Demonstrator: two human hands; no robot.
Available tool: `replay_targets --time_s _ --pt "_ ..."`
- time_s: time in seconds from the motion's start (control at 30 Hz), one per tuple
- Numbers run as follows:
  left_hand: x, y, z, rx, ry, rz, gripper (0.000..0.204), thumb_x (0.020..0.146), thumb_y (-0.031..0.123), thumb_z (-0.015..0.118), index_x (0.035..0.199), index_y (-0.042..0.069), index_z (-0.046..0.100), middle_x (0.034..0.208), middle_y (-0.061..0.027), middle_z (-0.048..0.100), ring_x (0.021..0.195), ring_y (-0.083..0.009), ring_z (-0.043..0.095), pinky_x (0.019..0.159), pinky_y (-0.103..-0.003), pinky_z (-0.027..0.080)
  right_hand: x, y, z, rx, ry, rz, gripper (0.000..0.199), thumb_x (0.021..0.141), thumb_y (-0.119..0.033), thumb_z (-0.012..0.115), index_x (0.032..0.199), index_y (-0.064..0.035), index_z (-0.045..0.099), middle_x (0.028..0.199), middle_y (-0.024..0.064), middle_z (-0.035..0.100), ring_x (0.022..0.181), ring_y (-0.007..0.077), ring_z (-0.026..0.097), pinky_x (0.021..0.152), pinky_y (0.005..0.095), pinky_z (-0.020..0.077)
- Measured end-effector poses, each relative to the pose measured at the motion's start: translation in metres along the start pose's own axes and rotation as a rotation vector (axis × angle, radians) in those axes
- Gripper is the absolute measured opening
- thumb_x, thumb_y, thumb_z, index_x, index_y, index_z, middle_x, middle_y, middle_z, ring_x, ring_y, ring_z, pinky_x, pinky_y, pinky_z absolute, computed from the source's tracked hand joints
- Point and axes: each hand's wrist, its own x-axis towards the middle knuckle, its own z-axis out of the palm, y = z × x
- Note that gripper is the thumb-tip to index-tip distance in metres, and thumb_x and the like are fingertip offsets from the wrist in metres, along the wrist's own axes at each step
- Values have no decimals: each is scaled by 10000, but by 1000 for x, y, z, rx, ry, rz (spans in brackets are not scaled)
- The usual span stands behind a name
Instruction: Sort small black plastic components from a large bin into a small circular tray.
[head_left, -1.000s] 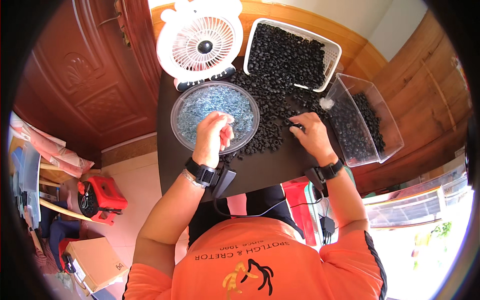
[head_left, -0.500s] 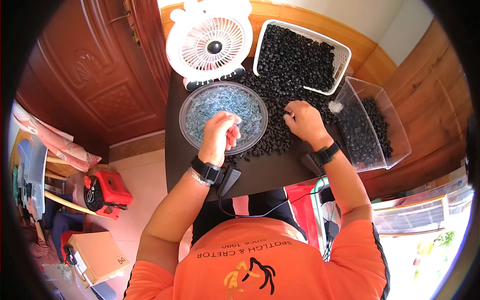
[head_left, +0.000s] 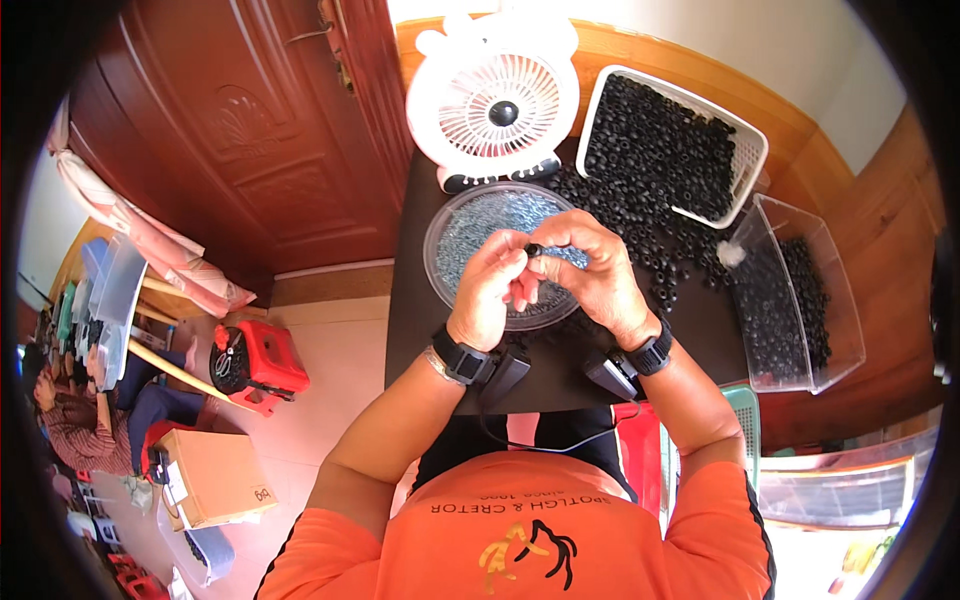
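Observation:
Over the near part of a round clear tub [head_left: 436, 262] filled with small silvery-blue pieces, my two hands meet fingertip to fingertip. My right hand [head_left: 598, 272] pinches a small black ring-like part [head_left: 533, 250] between thumb and forefinger. Touching it from the other side is my left hand [head_left: 486, 290], its fingers curled closed; what they hold is hidden. Loose black ring-like parts [head_left: 650, 235] lie heaped on the dark table right of the tub. Each wrist wears a black strap with a small box attached.
A white fan [head_left: 500, 100] stands behind the tub. At the back right is a white basket [head_left: 750, 160] of black parts, with a clear plastic box [head_left: 845, 345] holding more in front of it. Left, on the floor, sit a red case [head_left: 275, 360] and a cardboard box [head_left: 225, 480]; another person sits beyond.
My right hand has come left from the loose black heap to meet my left hand, bringing a black part. The view has shifted, so the table appears further right.

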Motion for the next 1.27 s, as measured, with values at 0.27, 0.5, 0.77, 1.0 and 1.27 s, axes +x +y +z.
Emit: replay_targets --time_s 0.27,0.5,0.77,1.0,1.27 --pt "1 1 -2 22 19 -2 211 943 264 494 936 56 530 743 -5 550 581 -73 511 488 -193 375 9 1 3 -85 -85 -168 276 687 -108 779 929 -73 650 901 63 650 863 252 608 809 354 462" --pt "7 3 -8 63 41 -27 204 909 262 518 879 63 548 684 -10 549 567 -81 517 482 -196 371 15 7 -3 -121 -121 -132 257 713 -86 752 953 -57 665 924 83 650 915 266 608 829 366 466" --pt "12 8 -28 -58 202 80 156 889 222 518 925 74 551 718 -50 570 578 -134 531 500 -240 386 -4 3 -8 -376 -522 40 130 739 -159 668 827 -65 652 793 96 607 818 301 585 734 410 478" --pt "12 5 -28 -49 249 46 135 870 199 518 898 71 549 712 -48 576 569 -126 530 490 -234 385 -14 19 17 -735 -497 14 104 741 -113 635 812 -41 610 780 109 586 827 310 580 742 414 480" --pt "13 -3 -26 55 200 -93 156 861 224 545 910 77 561 725 -42 602 562 -116 537 487 -234 392 -8 28 6 -207 -166 326 103 790 -39 623 883 -7 654 820 131 671 767 270 654 680 319 508"
